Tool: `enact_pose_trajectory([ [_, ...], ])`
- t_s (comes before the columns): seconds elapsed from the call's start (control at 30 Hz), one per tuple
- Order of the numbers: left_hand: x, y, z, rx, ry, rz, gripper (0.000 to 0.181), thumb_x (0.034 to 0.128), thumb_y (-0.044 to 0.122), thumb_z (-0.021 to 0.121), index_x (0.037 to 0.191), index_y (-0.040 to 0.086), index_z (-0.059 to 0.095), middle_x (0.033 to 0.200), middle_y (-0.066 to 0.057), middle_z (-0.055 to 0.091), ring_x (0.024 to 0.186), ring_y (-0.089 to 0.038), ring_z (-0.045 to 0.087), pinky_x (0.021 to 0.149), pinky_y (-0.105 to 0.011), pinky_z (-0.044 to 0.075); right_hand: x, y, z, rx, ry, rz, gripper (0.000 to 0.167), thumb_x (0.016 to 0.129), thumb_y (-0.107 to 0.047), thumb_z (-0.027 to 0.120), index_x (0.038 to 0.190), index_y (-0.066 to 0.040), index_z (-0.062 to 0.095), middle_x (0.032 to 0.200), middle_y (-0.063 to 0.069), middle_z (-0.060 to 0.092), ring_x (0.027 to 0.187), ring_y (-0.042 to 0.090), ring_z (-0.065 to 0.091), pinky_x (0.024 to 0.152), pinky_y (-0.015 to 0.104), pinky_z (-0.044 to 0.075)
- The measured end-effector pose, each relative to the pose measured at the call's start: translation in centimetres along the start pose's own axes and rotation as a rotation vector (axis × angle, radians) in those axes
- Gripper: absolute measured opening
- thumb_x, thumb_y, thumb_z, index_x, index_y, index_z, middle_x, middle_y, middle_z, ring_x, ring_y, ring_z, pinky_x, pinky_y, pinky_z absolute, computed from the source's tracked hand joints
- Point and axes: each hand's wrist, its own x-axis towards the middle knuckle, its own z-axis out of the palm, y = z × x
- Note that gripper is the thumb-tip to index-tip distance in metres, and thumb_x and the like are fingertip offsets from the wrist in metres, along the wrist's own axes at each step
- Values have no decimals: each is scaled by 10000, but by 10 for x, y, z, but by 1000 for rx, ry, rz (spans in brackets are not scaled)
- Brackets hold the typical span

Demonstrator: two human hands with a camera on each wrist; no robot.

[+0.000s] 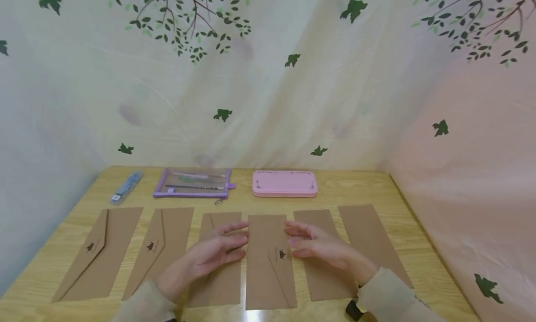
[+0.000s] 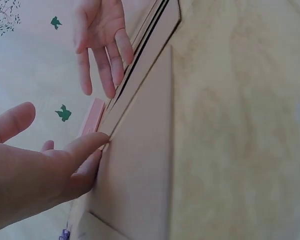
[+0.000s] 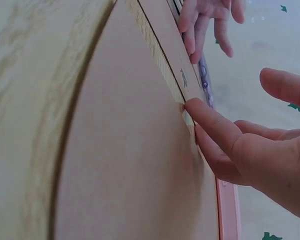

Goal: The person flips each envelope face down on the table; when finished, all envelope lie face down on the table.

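Observation:
Several brown paper envelopes lie in a row on the table. Between my hands is one envelope with a small black crown print and a slanted flap near its lower right. My left hand is over the neighbouring envelope on the left, its fingers extended toward the middle one's left edge. From the other side, my right hand reaches over another envelope, fingers likewise extended toward the middle one. Neither hand grips anything. Whether the fingertips touch the paper, I cannot tell.
Two more envelopes with crown prints, a left one and its neighbour, lie leftward. A plain envelope lies far right. Behind stand a pink case, a purple-edged clear pouch holding pens, and a slim blue pack.

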Motion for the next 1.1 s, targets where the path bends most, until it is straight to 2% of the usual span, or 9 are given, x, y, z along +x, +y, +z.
enact_pose_trajectory([
  [0.13, -2, -8, 0, -21, 1, 17, 701, 986, 86, 619, 1554, -51, 231, 1571, -288, 276, 1287, -306, 509, 1111, -483, 408, 0, 3, 2, 41, 19, 6, 734, 1021, -168, 616, 1559, 99, 194, 1594, 324, 228, 1459, 466, 254, 1083, 484, 440],
  [0.27, -3, -10, 0, -22, 4, 23, 691, 985, 83, 625, 1543, -64, 244, 1597, -294, 217, 1356, -343, 439, 1124, -495, 391, 2, 4, 3, 68, 33, 9, 724, 1026, -167, 610, 1556, 103, 199, 1592, 328, 231, 1463, 463, 248, 1081, 482, 442],
  [0.57, 0, -10, -2, 9, 9, 30, 682, 974, 78, 639, 1517, -94, 264, 1598, -294, 209, 1421, -368, 348, 1126, -472, 391, 3, 7, 2, 84, 54, -16, 719, 1026, -164, 604, 1554, 107, 199, 1583, 346, 229, 1449, 473, 271, 1067, 486, 454],
  [0.87, 1, -11, -2, 19, 14, 29, 679, 975, 85, 646, 1507, -101, 268, 1577, -275, 257, 1372, -308, 405, 1130, -458, 389, 3, 7, 3, 104, 55, -17, 713, 1029, -161, 603, 1560, 94, 200, 1584, 342, 233, 1457, 466, 262, 1070, 479, 453],
  [1.1, 2, -7, 1, 15, 8, 23, 684, 967, 79, 651, 1498, -108, 263, 1558, -274, 256, 1357, -316, 405, 1135, -458, 382, 4, 5, 0, 108, 55, -15, 718, 1027, -162, 607, 1564, 85, 200, 1588, 338, 225, 1436, 457, 313, 1067, 492, 453],
])
